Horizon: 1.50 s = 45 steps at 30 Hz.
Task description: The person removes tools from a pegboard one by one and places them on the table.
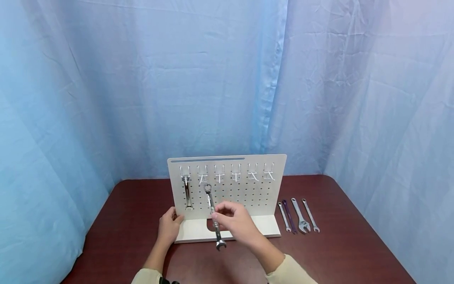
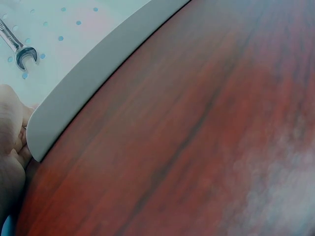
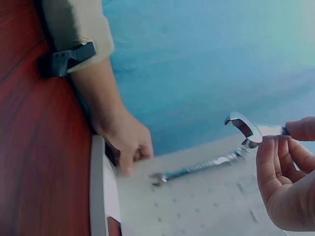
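Observation:
A silver wrench (image 1: 213,213) is pinched between the thumb and fingers of my right hand (image 1: 237,221), ring end up, just below the second hook from the left of the white pegboard (image 1: 244,193). Its open jaw shows near my right hand (image 3: 290,182) in the right wrist view. My left hand (image 1: 169,227) grips the board's lower left edge; in the left wrist view the hand (image 2: 11,142) is partly cut off. Another wrench (image 1: 188,193) hangs on the leftmost hook, its lower end also showing in the left wrist view.
Right of the board, several wrenches lie side by side on the dark red table (image 1: 340,244): a small silver one (image 1: 284,217), a purple one (image 1: 289,217), an adjustable one (image 1: 300,216) and another silver one (image 1: 311,215). Blue curtains (image 1: 177,79) surround the table.

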Available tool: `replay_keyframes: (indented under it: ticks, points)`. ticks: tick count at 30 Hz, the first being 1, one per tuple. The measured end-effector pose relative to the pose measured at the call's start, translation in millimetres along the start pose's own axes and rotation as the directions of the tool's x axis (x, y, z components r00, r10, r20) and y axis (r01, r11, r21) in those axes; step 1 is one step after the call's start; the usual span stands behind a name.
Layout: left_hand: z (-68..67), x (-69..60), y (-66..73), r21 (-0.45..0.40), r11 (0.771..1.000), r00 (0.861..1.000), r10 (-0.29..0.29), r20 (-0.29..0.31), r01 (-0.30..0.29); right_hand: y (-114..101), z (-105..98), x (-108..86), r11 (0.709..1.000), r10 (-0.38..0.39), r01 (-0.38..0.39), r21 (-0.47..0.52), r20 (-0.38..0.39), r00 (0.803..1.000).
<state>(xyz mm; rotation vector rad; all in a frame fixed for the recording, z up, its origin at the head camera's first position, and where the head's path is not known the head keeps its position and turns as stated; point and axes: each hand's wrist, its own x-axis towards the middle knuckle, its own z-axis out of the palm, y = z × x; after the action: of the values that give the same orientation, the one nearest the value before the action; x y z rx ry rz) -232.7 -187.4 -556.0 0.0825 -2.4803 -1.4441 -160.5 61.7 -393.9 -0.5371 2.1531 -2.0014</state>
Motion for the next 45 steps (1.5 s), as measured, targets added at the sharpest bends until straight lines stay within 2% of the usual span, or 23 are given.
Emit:
replay_keyframes:
  ticks: [6, 12, 14, 17, 19, 22, 26, 28, 32, 38, 45]
  points:
    - [0.5, 0.5, 0.2, -0.01, 1.0, 1.0, 0.008, -0.013, -0.008, -0.4, -43.5, -18.2, 0.996, -0.04, 0.039, -0.083, -0.005, 0.999]
    - [0.6, 0.0, -0.3, -0.001, 1.0, 1.0, 0.009, -0.014, -0.009, 18.0, -104.8, -35.3, 0.983, -0.048, 0.052, -0.176, 0.027, 0.998]
    - [1.0, -0.3, 0.6, 0.004, 1.0, 1.0, 0.01, -0.015, -0.009, 25.3, -127.2, -42.2, 0.976, -0.029, 0.032, -0.214, 0.014, 0.999]
    - [0.7, -0.6, 1.4, 0.005, 1.0, 1.0, 0.01, -0.017, -0.01, 37.3, -159.8, -52.8, 0.967, 0.053, -0.064, -0.248, -0.048, 0.997]
    - [0.6, -0.4, 1.9, 0.004, 1.0, 1.0, 0.012, -0.016, -0.012, 46.2, -180.7, -58.9, 0.958, 0.118, -0.141, -0.25, -0.104, 0.988]
    - [0.0, 0.0, 2.1, 0.003, 1.0, 1.0, 0.008, -0.015, -0.008, 62.0, -211.6, -65.0, 0.93, 0.194, -0.247, -0.271, -0.208, 0.959]
    - [-1.3, -0.5, 2.4, 0.003, 1.0, 1.0, 0.009, -0.01, -0.009, 86.2, -250.3, -71.2, 0.861, 0.251, -0.362, -0.357, -0.322, 0.913]
    - [-1.7, -1.0, 3.4, 0.002, 1.0, 1.0, 0.009, -0.005, -0.009, 97.0, -266.2, -74.2, 0.835, 0.273, -0.405, -0.373, -0.358, 0.893]
    - [-0.6, -0.9, 3.7, -0.001, 1.0, 1.0, 0.011, 0.0, -0.011, 114.0, -292.3, -76.2, 0.809, 0.297, -0.454, -0.373, -0.406, 0.864]
    - [0.3, -0.5, 3.1, -0.01, 1.0, 1.0, 0.013, -0.013, -0.013, 131.2, -323.2, -66.1, 0.753, 0.31, -0.501, -0.427, -0.442, 0.842]
    - [1.0, -1.1, 2.0, -0.004, 1.0, 1.0, 0.017, -0.02, -0.017, 149.0, -339.1, -55.8, 0.728, 0.321, -0.523, -0.444, -0.454, 0.831]
